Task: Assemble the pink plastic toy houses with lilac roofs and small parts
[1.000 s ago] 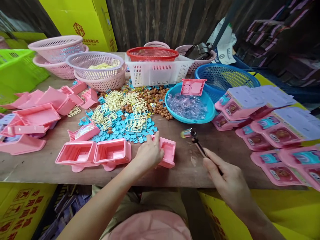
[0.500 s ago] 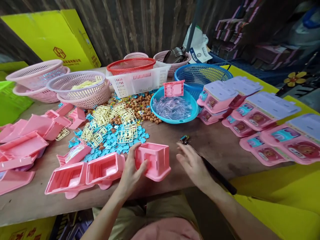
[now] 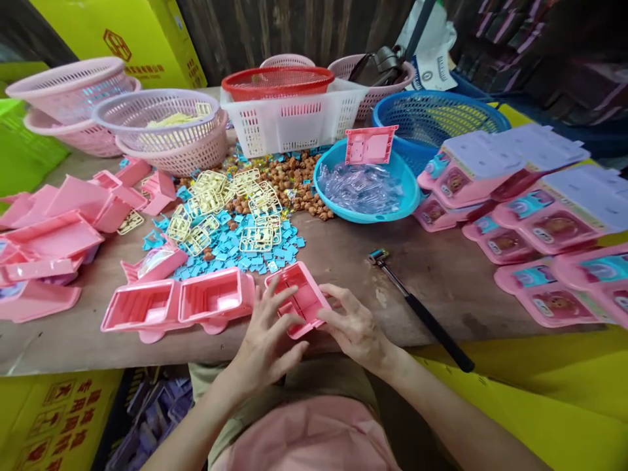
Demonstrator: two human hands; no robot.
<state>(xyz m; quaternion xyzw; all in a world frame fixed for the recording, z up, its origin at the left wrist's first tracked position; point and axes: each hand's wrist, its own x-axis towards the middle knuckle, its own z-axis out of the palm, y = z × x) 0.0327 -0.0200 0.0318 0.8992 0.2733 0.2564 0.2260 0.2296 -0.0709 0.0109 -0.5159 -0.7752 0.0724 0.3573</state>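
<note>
A pink plastic toy housing [image 3: 300,296] is held over the table's front edge, its open side up. My left hand [image 3: 267,340] grips its near left side and my right hand [image 3: 354,324] grips its right side. Two more pink housings [image 3: 181,305] lie side by side just to the left. A small hammer [image 3: 422,313] with a black handle lies on the wooden table [image 3: 343,261] to the right of my hands, untouched.
Blue tiles and cream part frames [image 3: 235,226] and brown beads [image 3: 294,186] cover the middle. A blue bowl [image 3: 366,193] of clear parts sits behind. Finished pink toys [image 3: 530,209] stack at right, pink panels [image 3: 59,229] at left, baskets [image 3: 289,118] along the back.
My right hand let go of the hammer, which now lies on the table, and moved to the pink housing. My left hand lifted the housing and turned it toward me.
</note>
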